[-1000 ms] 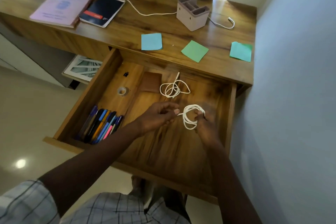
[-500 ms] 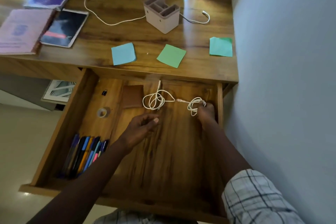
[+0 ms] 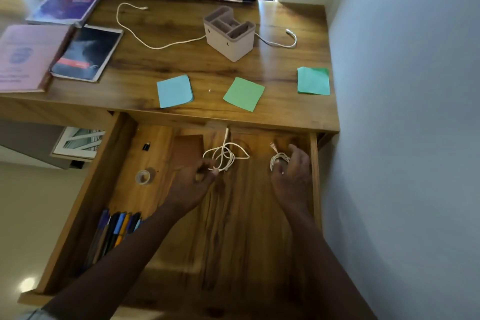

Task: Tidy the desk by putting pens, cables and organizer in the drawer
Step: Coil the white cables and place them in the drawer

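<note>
The wooden drawer (image 3: pixel 315 189) is pulled out below the desk (image 3: pixel 166 65). A loosely looped white cable (image 3: pixel 228 154) lies at its back; my left hand (image 3: pixel 192 182) curls its fingertips onto the loop's near edge. A small tight white coil (image 3: pixel 279 158) rests in the back right corner, and my right hand (image 3: pixel 294 173) sits over it with fingers spread and the thumb touching it. Several pens (image 3: pixel 117 228) lie at the drawer's front left. The beige organizer (image 3: pixel 230 35) stands on the desk, and a long white cable (image 3: pixel 155 45) runs behind it.
Also in the drawer are a tape roll (image 3: pixel 143 177), a brown flat case (image 3: pixel 188 150) and a small black item (image 3: pixel 146 146). Three sticky notes (image 3: pixel 244 93) and books (image 3: pixel 85 53) lie on the desk. A dark pen (image 3: pixel 233 0) lies at the desk's back edge. A wall stands close on the right.
My right hand carried the small coil to the drawer's back right corner and spread its fingers. My left hand let go of that coil's end and moved up to the looped cable.
</note>
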